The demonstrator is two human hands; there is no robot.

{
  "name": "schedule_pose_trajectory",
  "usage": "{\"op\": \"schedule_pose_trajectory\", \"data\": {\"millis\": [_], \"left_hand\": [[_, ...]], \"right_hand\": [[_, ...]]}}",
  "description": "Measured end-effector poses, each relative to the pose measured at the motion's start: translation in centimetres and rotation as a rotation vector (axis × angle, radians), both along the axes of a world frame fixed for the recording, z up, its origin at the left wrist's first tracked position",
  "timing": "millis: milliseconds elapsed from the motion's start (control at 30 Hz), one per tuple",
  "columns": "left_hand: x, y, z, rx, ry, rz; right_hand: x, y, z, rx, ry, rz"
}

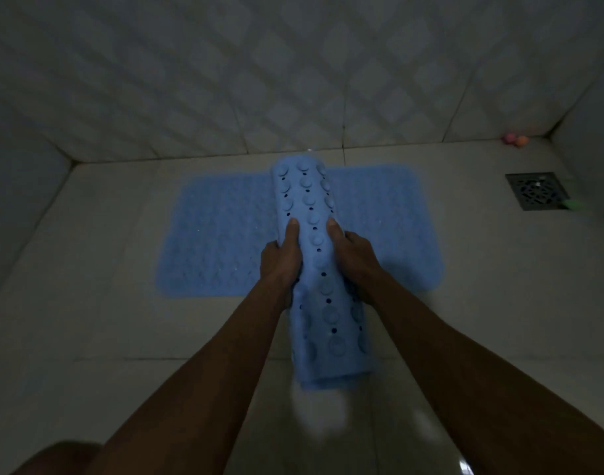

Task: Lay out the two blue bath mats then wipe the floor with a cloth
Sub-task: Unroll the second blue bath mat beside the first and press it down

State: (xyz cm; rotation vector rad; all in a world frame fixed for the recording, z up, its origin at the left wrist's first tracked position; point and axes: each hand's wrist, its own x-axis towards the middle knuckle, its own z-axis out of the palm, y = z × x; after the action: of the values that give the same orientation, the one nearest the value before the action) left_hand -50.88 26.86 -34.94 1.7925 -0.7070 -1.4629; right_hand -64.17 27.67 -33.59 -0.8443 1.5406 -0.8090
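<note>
Well, both hands' fingers grip the rolled mat [314,255] above the flat mat [221,241], floor drain [536,190] far right.

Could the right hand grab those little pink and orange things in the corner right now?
Probably not. The right hand and left hand both grip the rolled blue mat, and the pink and orange things sit far off in the corner, past the drain.
</note>
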Motion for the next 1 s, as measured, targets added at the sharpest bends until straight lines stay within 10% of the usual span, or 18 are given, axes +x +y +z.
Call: {"op": "schedule_pose_trajectory", "data": {"millis": [1000], "left_hand": [[-12.4,20.6,-10.8,0.034,0.127,-0.201]], "right_hand": [[-10.4,21.8,-6.9,0.1,0.159,-0.193]]}}
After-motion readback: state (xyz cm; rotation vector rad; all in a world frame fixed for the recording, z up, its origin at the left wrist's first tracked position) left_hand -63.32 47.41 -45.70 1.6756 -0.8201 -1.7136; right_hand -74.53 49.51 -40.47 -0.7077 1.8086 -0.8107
